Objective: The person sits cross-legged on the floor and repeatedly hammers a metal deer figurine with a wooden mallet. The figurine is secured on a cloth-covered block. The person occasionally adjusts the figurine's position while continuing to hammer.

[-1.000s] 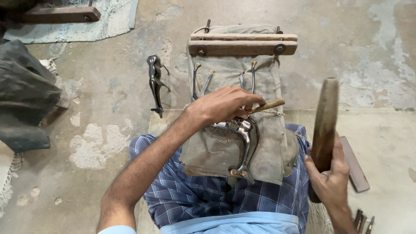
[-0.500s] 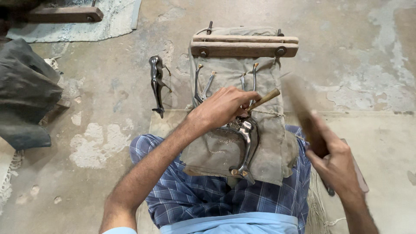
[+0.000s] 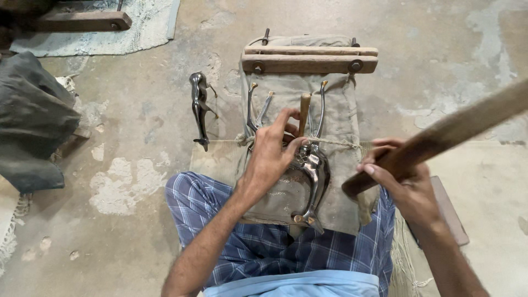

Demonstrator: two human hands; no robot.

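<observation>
The left hand (image 3: 273,155) pinches a wooden-handled punch (image 3: 304,110) upright on a metal piece (image 3: 314,181) (laid over canvas (image 3: 341,110)); the right hand (image 3: 401,184) grips a raised wooden mallet (image 3: 456,129).

Colours: mostly grey, khaki and brown, with one blue plaid.

Concrete floor (image 3: 467,49) grey with pale whitish patches. Canvas cloth (image 3: 341,110) dull khaki-olive. Wooden clamp bars (image 3: 308,58) mid-brown, dark bolt heads. Metal pieces (image 3: 314,170) on the cloth shiny silver-grey; separate metal piece (image 3: 199,107) on the floor dark glossy steel. Wooden stick (image 3: 440,137) reddish-brown, small peg (image 3: 304,110) lighter tan. Lungi (image 3: 247,247) blue plaid with white lines; shirt hem (image 3: 297,286) light blue. Bundle (image 3: 33,121) at left charcoal.
</observation>
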